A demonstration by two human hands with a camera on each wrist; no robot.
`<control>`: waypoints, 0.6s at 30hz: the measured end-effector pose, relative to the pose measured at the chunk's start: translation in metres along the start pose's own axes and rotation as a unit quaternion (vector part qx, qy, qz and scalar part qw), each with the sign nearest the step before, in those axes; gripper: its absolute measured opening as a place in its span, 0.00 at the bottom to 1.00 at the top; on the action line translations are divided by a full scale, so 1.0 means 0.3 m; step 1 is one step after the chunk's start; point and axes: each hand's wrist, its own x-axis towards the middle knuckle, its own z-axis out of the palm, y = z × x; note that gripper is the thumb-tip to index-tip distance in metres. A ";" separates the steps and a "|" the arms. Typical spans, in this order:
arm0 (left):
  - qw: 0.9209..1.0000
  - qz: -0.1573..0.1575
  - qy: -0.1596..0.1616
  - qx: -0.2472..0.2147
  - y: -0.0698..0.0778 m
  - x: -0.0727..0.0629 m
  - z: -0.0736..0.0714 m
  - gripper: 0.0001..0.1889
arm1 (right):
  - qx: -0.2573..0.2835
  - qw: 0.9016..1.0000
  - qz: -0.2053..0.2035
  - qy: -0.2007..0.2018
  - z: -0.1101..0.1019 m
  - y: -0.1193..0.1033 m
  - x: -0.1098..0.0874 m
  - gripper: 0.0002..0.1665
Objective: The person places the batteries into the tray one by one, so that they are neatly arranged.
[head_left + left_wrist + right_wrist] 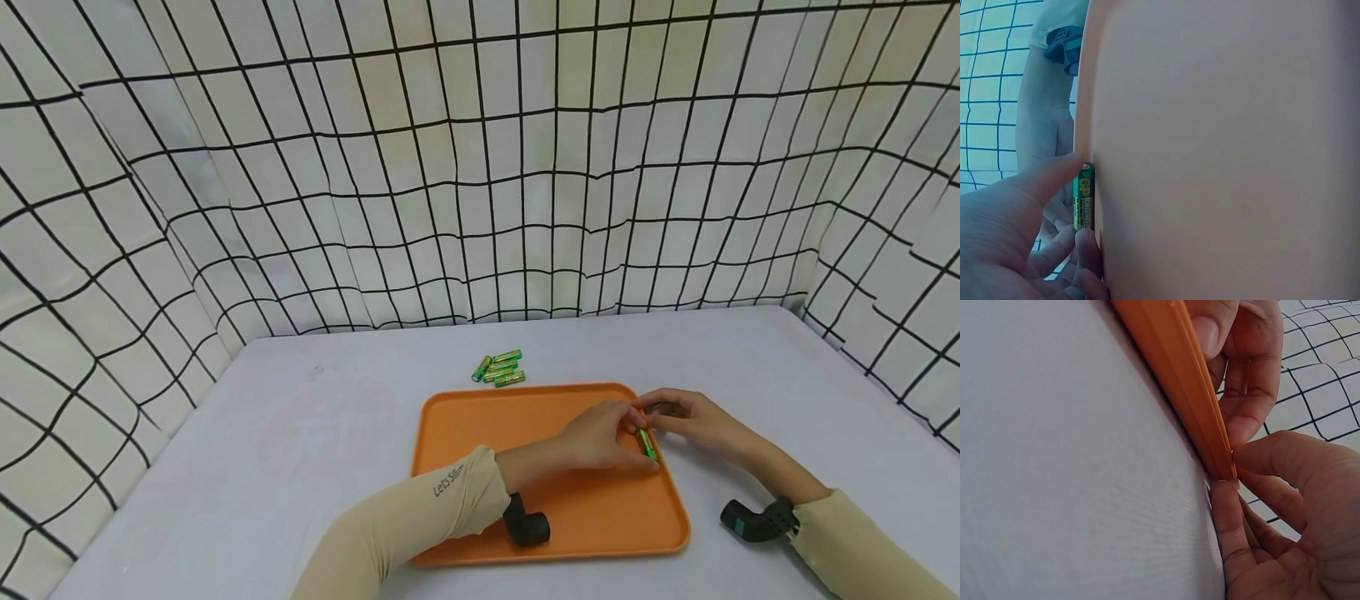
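Note:
My left hand (600, 435) reaches across the orange tray (600, 512) to its right side. It pinches a green-and-gold battery (646, 445) lengthwise, thumb at one end and fingertips at the other. In the left wrist view the same battery (1084, 203), lettered GP, lies along the tray's side wall. My right hand (693, 418) is outside the tray at its far right corner, close to the left fingertips. From the right wrist view, its thumb and a finger pinch the tray's edge (1179, 381); the tip of the grip is partly hidden.
Several green batteries (500, 368) lie in a loose group on the white table (315, 433), just beyond the tray's far edge. Black wrist devices (757, 521) are worn on both arms. White walls with black netting (495, 192) enclose the table's back and sides.

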 end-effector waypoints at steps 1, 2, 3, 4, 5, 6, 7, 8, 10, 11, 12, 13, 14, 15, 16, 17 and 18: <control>1.000 0.001 -0.004 -0.001 -0.001 0.001 -0.002 0.27 | 0.000 1.000 0.000 0.000 0.000 0.000 0.000 0.22; 1.000 0.002 -0.008 0.000 -0.003 0.003 -0.003 0.27 | 0.000 1.000 -0.001 0.000 -0.001 0.000 0.000 0.22; 1.000 0.004 -0.013 0.002 -0.006 0.005 -0.004 0.27 | 0.000 1.000 -0.002 0.001 -0.001 0.000 0.000 0.22; 1.000 0.005 -0.018 0.004 -0.009 0.006 -0.005 0.27 | 0.001 1.000 -0.003 0.001 0.000 0.001 0.000 0.21; 1.000 0.008 -0.023 0.004 -0.013 0.009 -0.005 0.27 | 0.002 1.000 -0.005 0.001 0.000 0.002 0.000 0.21; 1.000 0.010 -0.027 0.004 -0.015 0.010 -0.006 0.27 | 0.002 1.000 -0.007 0.001 0.000 0.003 0.000 0.21; 0.999 0.013 -0.030 0.003 -0.017 0.012 -0.007 0.28 | 0.002 1.000 -0.008 0.001 0.000 0.003 0.000 0.21; 0.999 0.016 -0.033 0.001 -0.021 0.014 -0.006 0.28 | 0.001 1.000 -0.009 0.000 0.000 0.004 0.000 0.21; 0.999 0.019 -0.037 -0.005 -0.025 0.016 -0.007 0.28 | 0.000 1.000 -0.009 0.000 -0.001 0.006 -0.001 0.21; 0.999 0.020 -0.040 -0.011 -0.027 0.017 -0.008 0.28 | -0.001 1.000 -0.008 0.001 -0.001 0.008 0.000 0.21; 0.999 0.020 -0.042 -0.021 -0.029 0.017 -0.010 0.29 | -0.002 1.000 -0.006 0.002 -0.001 0.009 0.000 0.21; 0.998 0.020 -0.044 -0.030 -0.031 0.017 -0.011 0.29 | -0.002 1.000 -0.003 0.002 0.000 0.010 0.000 0.21; 0.998 0.020 -0.045 -0.042 -0.032 0.016 -0.013 0.29 | -0.002 1.000 -0.001 0.002 0.000 0.011 0.001 0.21; 0.997 0.019 -0.048 -0.055 -0.034 0.015 -0.015 0.29 | -0.001 1.000 0.002 0.002 0.000 0.011 0.001 0.22; 0.996 0.019 -0.051 -0.068 -0.035 0.014 -0.017 0.30 | 0.001 1.000 0.004 0.003 0.001 0.012 0.001 0.22; 0.995 0.019 -0.054 -0.080 -0.036 0.012 -0.020 0.30 | 0.002 1.000 0.005 0.002 0.001 0.012 0.002 0.22; 0.994 0.018 -0.056 -0.090 -0.036 0.011 -0.022 0.30 | 0.003 1.000 0.006 0.002 0.000 0.010 0.001 0.22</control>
